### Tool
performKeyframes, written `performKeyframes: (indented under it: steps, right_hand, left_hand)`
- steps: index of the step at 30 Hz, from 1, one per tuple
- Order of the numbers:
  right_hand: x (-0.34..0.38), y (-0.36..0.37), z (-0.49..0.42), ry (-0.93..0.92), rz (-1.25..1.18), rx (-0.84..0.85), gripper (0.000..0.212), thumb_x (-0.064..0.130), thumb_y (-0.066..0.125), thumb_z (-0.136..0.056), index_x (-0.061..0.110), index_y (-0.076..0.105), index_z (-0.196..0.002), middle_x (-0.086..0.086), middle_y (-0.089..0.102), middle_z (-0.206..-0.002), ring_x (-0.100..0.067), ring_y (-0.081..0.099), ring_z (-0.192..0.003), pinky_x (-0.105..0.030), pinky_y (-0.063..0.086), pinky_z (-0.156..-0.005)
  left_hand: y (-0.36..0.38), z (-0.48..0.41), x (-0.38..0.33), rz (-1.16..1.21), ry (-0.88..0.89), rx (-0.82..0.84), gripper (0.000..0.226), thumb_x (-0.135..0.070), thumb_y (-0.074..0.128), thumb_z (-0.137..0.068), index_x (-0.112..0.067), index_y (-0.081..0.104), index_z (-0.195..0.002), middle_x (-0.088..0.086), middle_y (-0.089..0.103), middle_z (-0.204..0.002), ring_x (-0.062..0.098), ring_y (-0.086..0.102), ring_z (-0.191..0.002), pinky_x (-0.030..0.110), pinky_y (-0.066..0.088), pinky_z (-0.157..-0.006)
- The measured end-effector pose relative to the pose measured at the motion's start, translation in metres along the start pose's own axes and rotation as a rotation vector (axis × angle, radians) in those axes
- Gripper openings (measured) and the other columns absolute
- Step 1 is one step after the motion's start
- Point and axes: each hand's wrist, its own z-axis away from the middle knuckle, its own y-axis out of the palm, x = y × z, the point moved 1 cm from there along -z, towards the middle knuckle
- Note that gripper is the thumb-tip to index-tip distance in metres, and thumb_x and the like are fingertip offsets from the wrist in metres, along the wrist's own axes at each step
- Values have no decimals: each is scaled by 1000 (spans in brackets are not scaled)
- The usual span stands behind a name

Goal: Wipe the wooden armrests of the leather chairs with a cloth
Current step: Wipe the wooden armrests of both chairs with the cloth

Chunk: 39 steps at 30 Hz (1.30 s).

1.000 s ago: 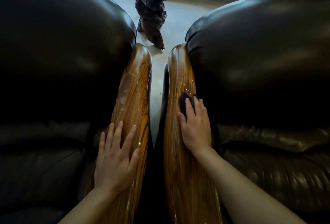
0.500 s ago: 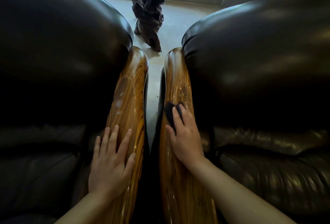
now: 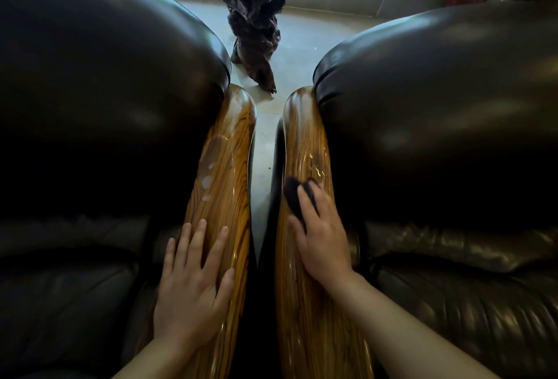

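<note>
Cloth (image 3: 294, 197), dark, pressed flat on right wooden armrest (image 3: 305, 143) under fingers of right hand (image 3: 321, 235), just beside right leather chair (image 3: 437, 106). Left hand (image 3: 193, 282) spread wide and empty, palm down on left armrest (image 3: 229, 167), near pale smudges (image 3: 207, 180) beside left chair (image 3: 90, 91). Narrow strip of floor (image 3: 259, 167) between armrests, dark gnarled root sculpture (image 3: 253, 16) beyond.

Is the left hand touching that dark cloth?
Apart. The head view shows the left hand flat on the left armrest, while the dark cloth lies under the right hand across the gap.
</note>
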Motion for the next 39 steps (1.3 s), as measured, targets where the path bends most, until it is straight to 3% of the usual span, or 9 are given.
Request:
performKeyframes:
  steps: [3, 8, 13, 19, 23, 26, 30, 35, 39]
  right_hand:
    - [-17, -8, 20, -145, 30, 73, 55, 47, 35, -104, 26, 27, -155, 3, 24, -162, -16, 16, -152, -47, 35, -115]
    - [-19, -10, -33, 201, 44, 61, 69, 56, 31, -100, 21, 14, -157, -5, 11, -166, -21, 2, -153, -41, 12, -123]
    - [-4, -3, -60, 203, 118, 72, 66, 52, 26, -103, 19, 11, -158, -6, 6, -167, -21, -3, -153, -40, 6, -124]
    - [-20, -16, -8, -47, 89, 41, 57, 50, 31, -104, 25, 27, -155, 0, 25, -163, -16, 17, -151, -37, 22, -120]
    - [-26, -15, -53, 213, 21, 1, 62, 47, 39, -102, 19, 24, -156, -6, 20, -165, -21, 12, -152, -41, 20, -122]
    - [-9, -6, -82, 213, 29, 10, 61, 42, 42, -103, 17, 25, -156, -7, 19, -164, -24, 9, -153, -42, 15, -123]
    - [1, -17, -63, -5, 38, -60, 47, 25, 60, -95, 16, 53, -140, -5, 53, -141, -24, 44, -131, -43, 39, -107]
    - [-18, -55, -78, 323, -704, -10, 18, 27, 58, -94, 34, 70, -105, 10, 64, -111, -1, 61, -98, -25, 51, -81]
    - [-37, -56, -78, 332, -382, -17, 33, 23, 56, -98, 27, 62, -130, 8, 48, -139, -12, 45, -131, -33, 39, -108]
  left_hand:
    - [1, 0, 0, -6, 0, 0, 66, -51, 30, -94, -34, 14, -156, 5, 14, -165, 22, 2, -153, 51, 8, -121]
    - [5, 0, 4, -19, 1, -5, 66, -52, 30, -94, -34, 12, -156, 4, 12, -165, 21, 2, -153, 49, 6, -121]
    - [5, -2, 4, -28, 8, 4, 67, -51, 31, -93, -34, 12, -156, 4, 12, -166, 22, 3, -153, 51, 8, -121]
    - [-7, -6, 0, -56, 8, 35, 66, -52, 36, -91, -31, 28, -152, 9, 30, -158, 29, 19, -149, 51, 15, -119]
    - [-19, -22, 12, -29, 32, -21, 51, -50, 37, -91, -32, 50, -136, 4, 46, -136, 29, 41, -130, 51, 41, -105]
    - [-18, -23, 14, 4, 54, -61, 49, -46, 41, -89, -32, 54, -134, 5, 46, -134, 28, 41, -128, 50, 43, -101]
    - [-17, -21, 16, 44, 59, -60, 49, -45, 42, -89, -31, 55, -135, 5, 47, -136, 28, 40, -130, 51, 46, -101]
    - [-16, -22, 18, 31, 64, -60, 50, -46, 44, -87, -32, 54, -134, 5, 47, -136, 29, 40, -129, 48, 48, -98]
    - [-14, -23, 19, 17, 64, -65, 50, -45, 44, -88, -32, 54, -135, 6, 47, -136, 30, 40, -129, 48, 48, -97]
